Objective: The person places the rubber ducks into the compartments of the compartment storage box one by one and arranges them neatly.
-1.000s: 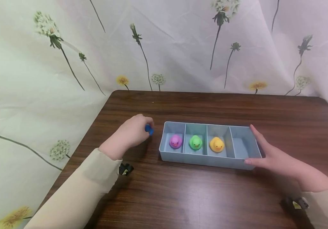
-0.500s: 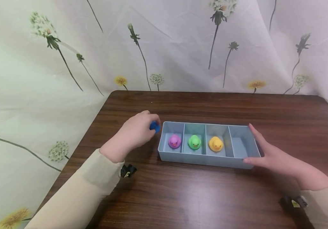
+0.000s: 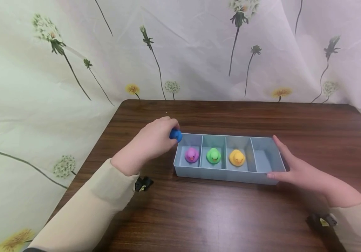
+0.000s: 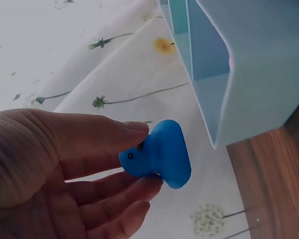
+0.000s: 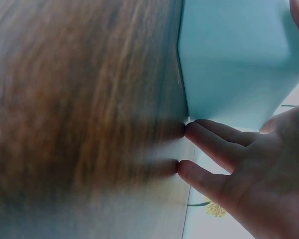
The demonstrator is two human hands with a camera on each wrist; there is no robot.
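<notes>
A small blue rubber duck (image 4: 170, 154) is pinched between the thumb and fingers of my left hand (image 3: 156, 138). The hand holds it up by the left end of a pale blue divided box (image 3: 224, 175), near its back left corner. In the box, a purple duck (image 3: 192, 155), a green duck (image 3: 213, 156) and a yellow duck (image 3: 237, 158) each sit in their own compartment. The rightmost compartment (image 3: 265, 161) holds nothing. My right hand (image 3: 303, 173) grips the box's right end, thumb at the front wall and a finger at the back corner; other fingers (image 5: 209, 180) reach down to the table.
The box stands on a dark brown wooden table (image 3: 215, 217). A pale cloth (image 3: 199, 52) printed with dandelions hangs behind the table and along its left side. Each wrist wears a small dark device.
My left hand has lifted the blue duck slightly and carried it right, from beside the box to its back left corner. My right hand stays on the box's end.
</notes>
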